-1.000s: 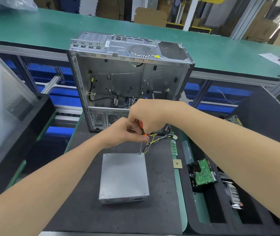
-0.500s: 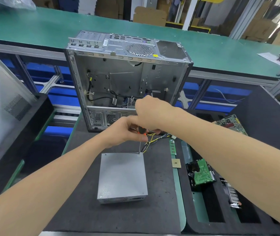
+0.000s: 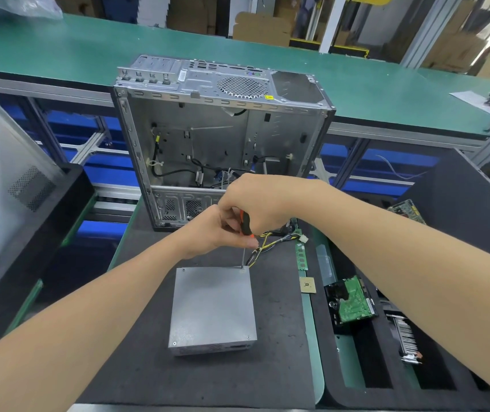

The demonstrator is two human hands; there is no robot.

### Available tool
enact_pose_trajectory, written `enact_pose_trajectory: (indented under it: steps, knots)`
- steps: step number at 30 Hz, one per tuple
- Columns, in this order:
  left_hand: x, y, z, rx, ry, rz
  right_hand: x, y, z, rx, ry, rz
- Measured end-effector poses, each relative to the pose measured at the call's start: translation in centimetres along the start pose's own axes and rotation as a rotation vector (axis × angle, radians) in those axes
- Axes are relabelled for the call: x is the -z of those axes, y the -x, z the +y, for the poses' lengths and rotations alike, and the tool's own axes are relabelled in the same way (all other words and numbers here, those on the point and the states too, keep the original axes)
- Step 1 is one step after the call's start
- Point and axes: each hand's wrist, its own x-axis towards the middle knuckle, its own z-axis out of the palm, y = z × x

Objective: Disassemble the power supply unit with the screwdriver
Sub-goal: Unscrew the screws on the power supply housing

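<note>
Upright screwdriver [image 3: 245, 223] on the power supply unit [image 3: 212, 304], far corner
The right hand [image 3: 255, 200] wraps its handle and the left hand [image 3: 214, 230] pinches the shaft; a tilt may skid the tip into the wires [image 3: 263, 248].

The left grip [image 3: 215, 233] and right grip [image 3: 257, 203] clasp the screwdriver [image 3: 246, 223].

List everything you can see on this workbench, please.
power supply unit: one, grey, on black mat.
screwdriver: one, orange-black handle, tip at the unit's far right corner.
computer case: one, silver, open, standing behind the unit.
wires: one bundle, yellow-black, from the unit's far side.
memory stick: one, green, right of the wires.
hard drive: one, green-topped, in right tray.
left grip: one hand, pinching the screwdriver low.
right grip: one hand, wrapped round the handle.
</note>
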Motion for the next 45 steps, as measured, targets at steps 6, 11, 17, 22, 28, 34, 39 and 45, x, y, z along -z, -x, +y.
enact_pose_trajectory:
  steps: [6, 11, 17, 22, 28, 34, 39, 45]
  knots:
    - [0.0, -0.2, 0.0, -0.025, -0.002, -0.005, -1.2, -0.5, -0.1, -0.334, 0.034, 0.303]
    - [0.4, 0.0, -0.9, -0.008, 0.041, -0.073, -1.6, -0.8, 0.0, -0.283, -0.052, 0.227]
    - [1.0, 0.9, -4.0, 0.071, -0.509, -0.111, -0.7, 0.4, 0.3, -0.103, -0.082, 0.098]
    - [-0.5, 1.2, -4.8, 0.046, -0.658, -0.068, -0.6, 0.9, 0.3, -0.097, -0.088, 0.076]
    - [-1.3, 1.0, -4.7, -0.137, -0.797, -0.06, 0.2, 1.8, 0.6, -0.153, -0.077, 0.117]
    - [-1.6, 1.1, -5.1, -0.15, -0.937, -0.045, 0.5, 2.7, 1.1, -0.191, -0.094, 0.128]
    - [1.4, 1.7, -4.5, -0.014, -0.669, 0.238, 0.6, 2.9, 1.4, -0.186, -0.114, 0.176]
    - [7.4, 6.6, -6.6, 0.249, -0.612, 0.488, 0.7, 0.7, 0.1, -0.157, -0.2, 0.3]
